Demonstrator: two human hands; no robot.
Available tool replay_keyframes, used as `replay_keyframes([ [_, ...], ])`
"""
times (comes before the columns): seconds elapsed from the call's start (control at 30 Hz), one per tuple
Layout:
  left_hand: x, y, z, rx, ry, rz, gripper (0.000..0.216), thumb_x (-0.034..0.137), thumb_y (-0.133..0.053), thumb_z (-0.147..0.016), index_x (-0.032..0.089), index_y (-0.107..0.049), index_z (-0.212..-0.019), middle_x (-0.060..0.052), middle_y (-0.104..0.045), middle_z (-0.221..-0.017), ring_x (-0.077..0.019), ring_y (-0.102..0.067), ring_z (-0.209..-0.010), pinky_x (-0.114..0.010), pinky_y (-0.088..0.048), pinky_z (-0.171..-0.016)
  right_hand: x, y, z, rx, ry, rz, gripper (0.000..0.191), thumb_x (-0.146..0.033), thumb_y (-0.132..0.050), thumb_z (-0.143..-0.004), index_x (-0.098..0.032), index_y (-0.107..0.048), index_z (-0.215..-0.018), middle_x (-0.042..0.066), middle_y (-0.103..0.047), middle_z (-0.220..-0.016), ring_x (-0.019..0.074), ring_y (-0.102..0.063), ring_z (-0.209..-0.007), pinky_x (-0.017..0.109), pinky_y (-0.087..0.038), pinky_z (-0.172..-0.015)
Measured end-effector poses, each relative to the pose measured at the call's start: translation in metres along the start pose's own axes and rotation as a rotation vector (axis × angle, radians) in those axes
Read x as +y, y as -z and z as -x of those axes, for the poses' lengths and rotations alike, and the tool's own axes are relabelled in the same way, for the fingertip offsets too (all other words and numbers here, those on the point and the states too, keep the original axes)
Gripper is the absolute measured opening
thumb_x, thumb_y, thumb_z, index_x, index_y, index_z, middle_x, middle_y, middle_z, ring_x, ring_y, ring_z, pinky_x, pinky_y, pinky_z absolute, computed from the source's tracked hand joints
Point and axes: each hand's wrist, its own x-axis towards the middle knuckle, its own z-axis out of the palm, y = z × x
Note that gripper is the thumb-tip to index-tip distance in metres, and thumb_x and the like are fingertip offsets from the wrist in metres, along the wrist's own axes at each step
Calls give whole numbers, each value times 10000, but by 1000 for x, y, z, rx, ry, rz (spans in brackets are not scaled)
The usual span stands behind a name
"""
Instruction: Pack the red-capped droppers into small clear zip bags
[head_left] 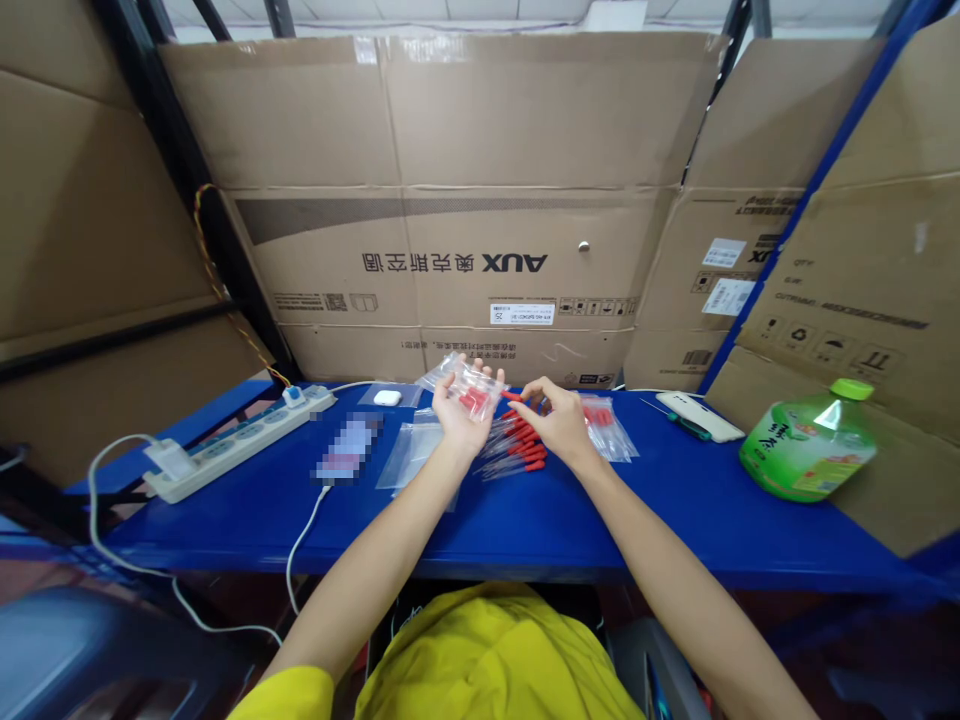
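My left hand (466, 412), palm up with its fingers partly spread, holds a clear plastic bag (450, 374). Red pieces show through the bag in the palm. My right hand (556, 415) pinches a slim red-handled piece (511, 396) by thumb and fingertips at the bag's right side. Its exact kind is too small to tell. Below the hands lies a pile of similar red-handled pieces (534, 452) with thin pale shafts. Bags with red pieces inside (611, 430) rest just right of my right hand. Flat clear bags (411, 452) lie under my left forearm.
A phone (346, 447) on a cable and a white power strip (244, 440) occupy the left of the blue table (600, 530). A small white case (387, 398) sits behind. At right are a green-handled screwdriver (686, 425), a white slab (705, 415) and a green bottle (806, 450). Cardboard walls (465, 120) enclose the table.
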Motion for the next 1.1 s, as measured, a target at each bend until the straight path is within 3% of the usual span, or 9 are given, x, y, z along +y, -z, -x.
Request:
replay_keyframes([
  [0.17,-12,-3,11,-50,51,-41,371,259,-487,-892,199,-679,-1204,-62,-721,-948,-173,-689,-811,-441,-530,-1023,1,-8,4,36,-12,29,172,-383,-749,-887,-211,-735,-890,28,-766,-818,171,-644,-639,296,-501,-655],
  [0.3,-14,-3,13,-38,55,-63,387,248,-487,-886,198,-669,-1224,-64,-724,-941,-178,-689,-795,-438,-543,-1001,0,-7,5,-22,49,67,125,-292,-678,-930,-227,-777,-968,27,-780,-875,177,-670,-691,301,-500,-712],
  [0.43,-15,-1,12,-36,62,-52,389,231,-488,-874,191,-669,-1216,-62,-725,-933,-179,-696,-789,-428,-554,-985,1,-8,4,-4,39,134,148,-310,-654,-948,-230,-778,-941,28,-735,-816,178,-634,-677,303,-461,-677],
  [0.6,-15,1,11,-48,73,-70,399,238,-494,-872,199,-670,-1229,-63,-729,-957,-182,-702,-802,-446,-542,-1012,4,-9,3,-30,-50,103,150,-364,-706,-909,-218,-700,-874,1,-665,-726,159,-586,-619,286,-435,-629],
  [0.73,-8,-1,8,-62,47,-44,347,245,-503,-875,210,-681,-1170,-65,-732,-964,-187,-707,-845,-473,-527,-1043,10,5,-3,-100,-107,37,257,-449,-717,-895,-223,-600,-935,-16,-653,-721,151,-582,-614,269,-434,-618],
  [0.83,-1,-2,3,-70,7,-5,300,255,-495,-885,225,-679,-1120,-55,-730,-957,-181,-709,-858,-476,-530,-1046,19,24,-7,-247,-166,136,300,-483,-728,-880,-232,-579,-952,-31,-654,-693,150,-584,-612,261,-408,-609],
  [0.93,6,-1,-2,-53,-42,2,276,270,-494,-889,230,-672,-1096,-60,-736,-980,-192,-719,-901,-487,-533,-1048,29,40,-8,-541,-282,257,307,-498,-760,-847,-229,-619,-894,-29,-673,-670,149,-594,-600,252,-368,-573],
  [1.03,10,0,-6,-39,-67,11,261,280,-503,-879,230,-661,-1081,-68,-740,-1011,-209,-722,-974,-503,-520,-1065,37,47,-4,-789,-444,222,329,-493,-805,-803,-220,-662,-919,-11,-717,-699,152,-626,-607,241,-383,-556],
  [1.1,12,1,-8,-29,-70,25,249,286,-507,-872,228,-651,-1067,-69,-739,-1026,-218,-717,-1021,-512,-506,-1081,41,46,-2,-875,-495,174,319,-438,-827,-787,-207,-673,-943,3,-740,-719,153,-647,-622,234,-408,-562],
])
